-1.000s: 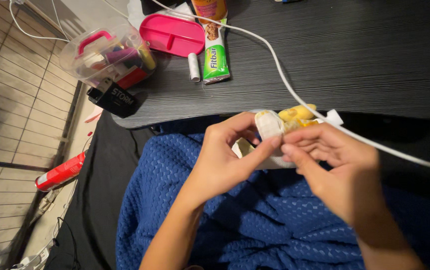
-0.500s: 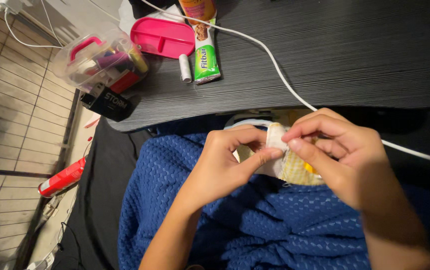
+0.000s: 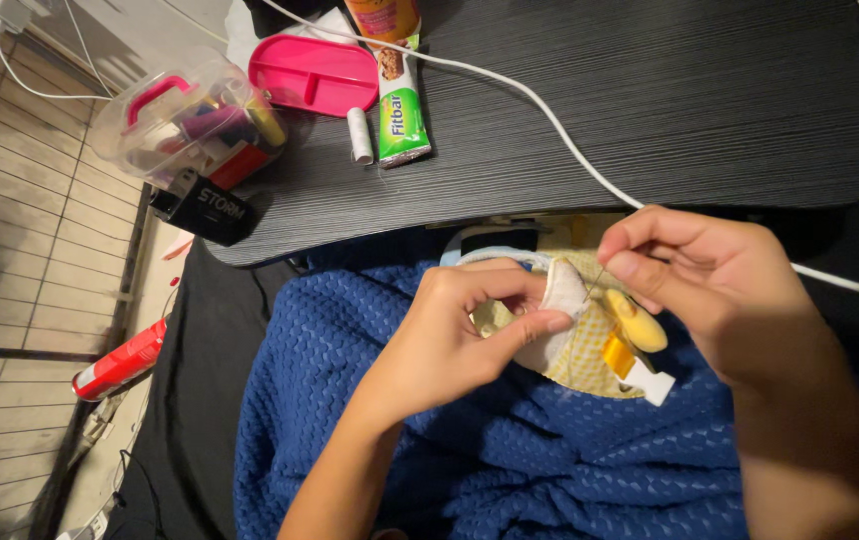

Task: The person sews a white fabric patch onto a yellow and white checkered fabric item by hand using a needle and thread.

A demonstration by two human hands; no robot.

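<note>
Worktop [image 3: 670, 110]: dark, woodgrain.
Left hand [image 3: 460, 335]: pinching soft cloth piece [image 3: 562, 290] at its edge.
Right hand [image 3: 710, 270]: pinched on needle, thread taut.
Handling: light, floppy; grip near seam.

Dim, warm indoor light from above, deep shadow at right, sharp focus, mild wide-angle edge stretch.

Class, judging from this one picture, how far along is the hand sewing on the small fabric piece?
Done: cannot tell; no finished stitches are clear enough to count. In hand: the left hand pinches the cream fabric piece at its folded edge, while the right hand pinches what looks like a needle, a thin thread running to the fabric. Left: the white thread spool lies on the black table, so thread remains.
</note>
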